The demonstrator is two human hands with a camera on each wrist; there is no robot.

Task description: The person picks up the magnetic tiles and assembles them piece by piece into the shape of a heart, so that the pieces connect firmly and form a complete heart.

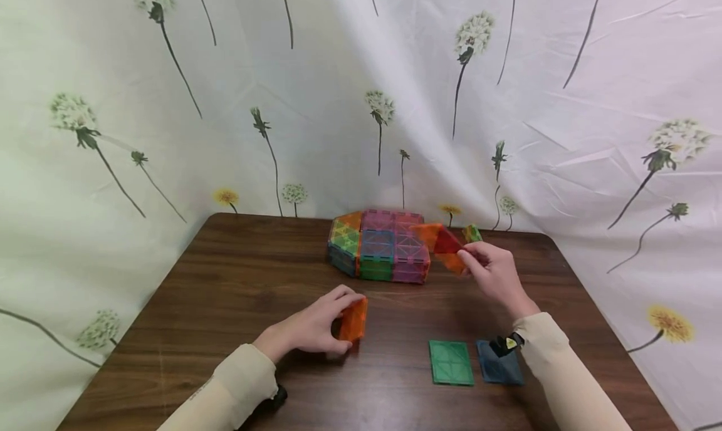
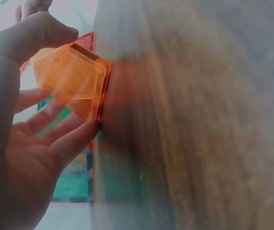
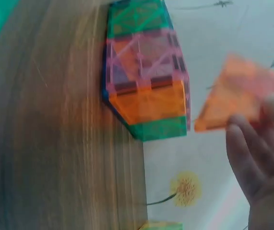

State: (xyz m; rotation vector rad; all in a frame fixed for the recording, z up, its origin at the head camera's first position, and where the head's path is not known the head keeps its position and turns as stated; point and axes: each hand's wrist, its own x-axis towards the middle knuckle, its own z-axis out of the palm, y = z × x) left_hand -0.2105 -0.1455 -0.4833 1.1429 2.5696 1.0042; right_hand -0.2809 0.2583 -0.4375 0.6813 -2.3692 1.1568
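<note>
Orange magnetic tiles (image 1: 353, 320) stand upright on the table, held between the thumb and fingers of my left hand (image 1: 314, 324). Seen from the left wrist, the thumb lies at one edge of these orange tiles (image 2: 74, 79) and the fingertips at the opposite edge. My right hand (image 1: 495, 275) pinches a raised piece of orange and red tiles (image 1: 445, 246) by its near side. This piece (image 3: 240, 98) is blurred in the right wrist view. Just left of it sits a low block built of many-coloured magnetic tiles (image 1: 378, 246); whether they touch is unclear.
A green square tile (image 1: 451, 362) and a dark blue square tile (image 1: 500, 363) lie flat at the front right, the blue one partly under my right wrist. Near the back edge is a small yellow-green piece (image 1: 472, 233). A flower-printed cloth (image 1: 338, 105) hangs behind the wooden table (image 1: 225, 280).
</note>
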